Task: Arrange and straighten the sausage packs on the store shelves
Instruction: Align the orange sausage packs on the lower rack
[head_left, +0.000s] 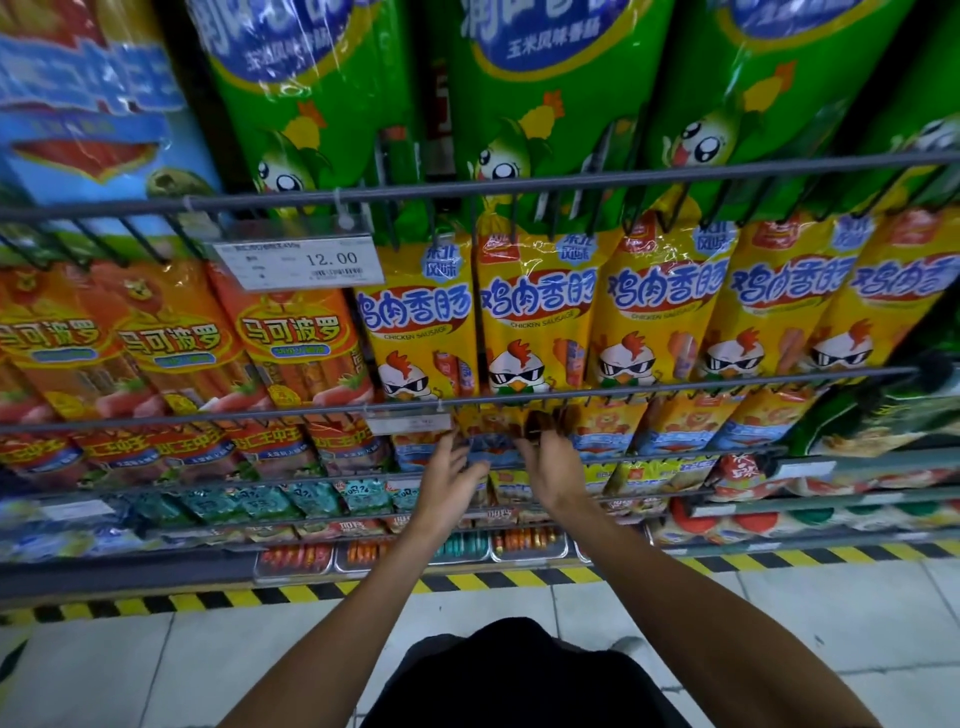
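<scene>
Both hands up at the third rail down, right under the yellow chicken sausage packs (540, 317). Left hand (449, 480) spread flat, fingers straight, pressing on a small yellow-and-blue pack (491, 441) hanging there. Right hand (550, 465) curled round the same pack's top edge, near its peg. Probably light, floppy plastic film, slick and crinkly, with firm sticks inside. Best grabbed near the header by the hook, then smoothed downward. Likely to swing and knock its neighbours if tugged from the bottom.
</scene>
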